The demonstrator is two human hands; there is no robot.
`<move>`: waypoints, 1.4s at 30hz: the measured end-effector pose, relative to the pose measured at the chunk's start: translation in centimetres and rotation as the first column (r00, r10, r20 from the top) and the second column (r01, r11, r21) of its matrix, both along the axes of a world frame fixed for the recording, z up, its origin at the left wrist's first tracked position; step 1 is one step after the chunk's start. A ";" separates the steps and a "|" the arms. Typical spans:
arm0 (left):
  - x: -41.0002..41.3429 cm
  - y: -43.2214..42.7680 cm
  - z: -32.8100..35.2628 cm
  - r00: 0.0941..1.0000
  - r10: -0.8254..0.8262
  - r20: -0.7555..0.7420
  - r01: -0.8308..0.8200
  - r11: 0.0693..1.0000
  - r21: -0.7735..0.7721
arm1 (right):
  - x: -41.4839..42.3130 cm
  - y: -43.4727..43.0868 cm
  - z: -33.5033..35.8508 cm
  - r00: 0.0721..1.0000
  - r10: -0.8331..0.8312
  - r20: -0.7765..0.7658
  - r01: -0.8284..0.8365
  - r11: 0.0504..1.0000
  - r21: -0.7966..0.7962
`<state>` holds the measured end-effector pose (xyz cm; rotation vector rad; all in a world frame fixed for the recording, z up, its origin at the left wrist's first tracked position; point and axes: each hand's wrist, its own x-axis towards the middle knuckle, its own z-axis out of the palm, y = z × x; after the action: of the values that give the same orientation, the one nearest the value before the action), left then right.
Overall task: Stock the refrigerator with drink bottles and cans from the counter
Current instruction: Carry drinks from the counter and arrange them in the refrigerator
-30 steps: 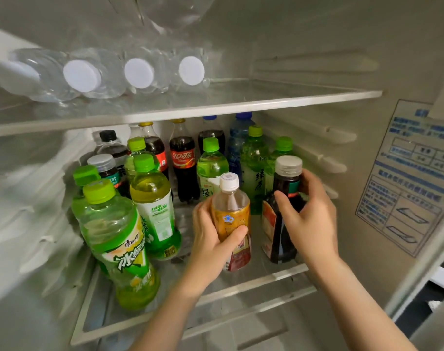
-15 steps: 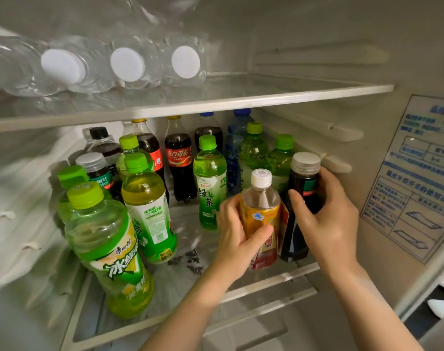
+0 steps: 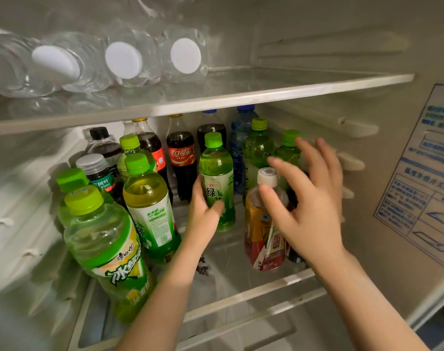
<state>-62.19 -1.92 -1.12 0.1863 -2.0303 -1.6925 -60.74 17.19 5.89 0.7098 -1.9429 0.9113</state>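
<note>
Filling the view, the refrigerator (image 3: 317,34) shows pale inner walls ribbed with shelf rails. A green tea bottle (image 3: 217,183) stands upright near the middle and serves as the marker for everything else. Above it runs the upper shelf (image 3: 266,93), a glass pane with a white front edge. Clear water bottles (image 3: 124,60) lie on their sides there, up and to the left of it, white caps facing out. Beneath it is the lower shelf (image 3: 241,292), also glass. Far to its right, a blue-printed sticker (image 3: 426,173) is fixed to the side wall. Left of it and nearer the camera stand big green-capped bottles (image 3: 107,249); behind it, dark cola bottles (image 3: 181,158).

Both bare forearms reach in from below. The left hand (image 3: 203,214) sits at the green tea bottle's left flank, its grip clamped on the label, thumb across the front. Just right of that bottle and a little nearer stands an orange tea bottle (image 3: 262,239) with a white cap. The right hand (image 3: 309,206), motion-blurred, is raised in front of it with its grip spread wide and holding nothing; whether the thumb touches that bottle cannot be told.
</note>
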 end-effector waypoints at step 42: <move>-2.5 -0.9 0.1 0.998 0.060 -0.001 -0.059 0.977 -0.205 | -1.9 0.1 -1.9 0.982 0.006 -0.188 -0.012 1.000 -0.029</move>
<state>-64.70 -2.77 -1.00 0.1801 -2.1640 -1.4366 -62.60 17.24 3.94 0.7597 -1.7574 0.8452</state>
